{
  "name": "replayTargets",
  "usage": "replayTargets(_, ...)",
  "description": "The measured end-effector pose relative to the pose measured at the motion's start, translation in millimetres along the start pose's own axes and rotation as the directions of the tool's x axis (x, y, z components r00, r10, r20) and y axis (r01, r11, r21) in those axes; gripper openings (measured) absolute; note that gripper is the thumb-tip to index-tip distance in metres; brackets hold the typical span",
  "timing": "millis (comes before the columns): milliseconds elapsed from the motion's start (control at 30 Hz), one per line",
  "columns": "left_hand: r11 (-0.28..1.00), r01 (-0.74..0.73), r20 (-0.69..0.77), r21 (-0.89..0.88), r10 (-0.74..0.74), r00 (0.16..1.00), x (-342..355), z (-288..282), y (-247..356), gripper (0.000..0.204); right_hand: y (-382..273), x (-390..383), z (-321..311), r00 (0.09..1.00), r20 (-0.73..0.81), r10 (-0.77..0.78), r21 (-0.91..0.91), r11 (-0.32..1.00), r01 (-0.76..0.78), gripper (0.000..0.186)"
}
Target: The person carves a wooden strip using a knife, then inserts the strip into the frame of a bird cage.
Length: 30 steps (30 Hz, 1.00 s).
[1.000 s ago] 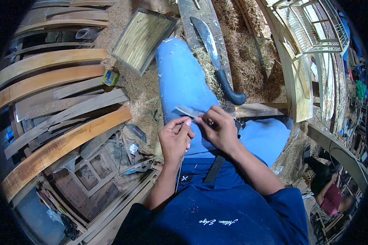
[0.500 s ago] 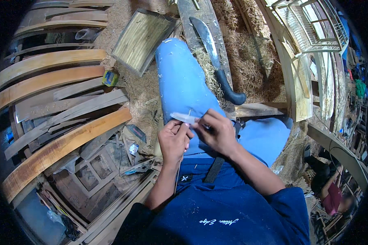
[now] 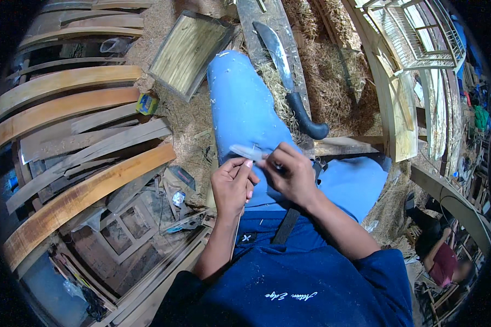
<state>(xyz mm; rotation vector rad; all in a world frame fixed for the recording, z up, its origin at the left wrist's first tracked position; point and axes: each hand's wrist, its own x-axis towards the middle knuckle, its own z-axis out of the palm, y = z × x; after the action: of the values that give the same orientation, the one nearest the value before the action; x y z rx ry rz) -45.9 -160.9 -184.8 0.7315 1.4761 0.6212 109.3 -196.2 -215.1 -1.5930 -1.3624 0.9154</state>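
Over my lap, my right hand is closed round a small knife; its pale blade is smeared by motion and its handle is hidden in my fingers. The blade points left, just above the fingertips of my left hand. Those fingers pinch a thin wooden stick, whose tail runs back along my left forearm. A machete with a black hooked handle lies on a plank beyond my right hand.
Shavings cover the ground and a worn plank ahead. A shallow wooden tray sits left of my knee. Several curved boards fill the left side. A slatted wooden cage stands far right; another person sits at the lower right.
The knife blade has shifted slightly right and changed its tilt a little beside my left fingertips. Both hands stay in nearly the same place.
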Motion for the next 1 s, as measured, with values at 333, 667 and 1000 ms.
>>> replayTargets(333, 1.0, -0.012, 0.014, -0.002, 0.013, 1.0, -1.7, -0.9, 1.7, 0.012, 1.1, 3.9, 1.8, 0.995, -0.057, 0.079, 0.014, 0.997, -0.078, 0.015)
replayTargets(667, 0.999, 0.035, 0.04, 0.001, -0.035, 0.999, 0.4, -5.8, -0.6, 0.019, 2.6, -0.8, 2.9, 0.999, -0.029, 0.037, 0.05, 0.998, -0.036, 0.02)
replayTargets(1000, 1.0, 0.015, 0.021, 0.022, -0.016, 1.0, -0.3, -1.0, 2.3, 0.017, 3.7, -1.7, 1.4, 1.0, -0.006, -0.012, 0.052, 0.999, 0.012, 0.019)
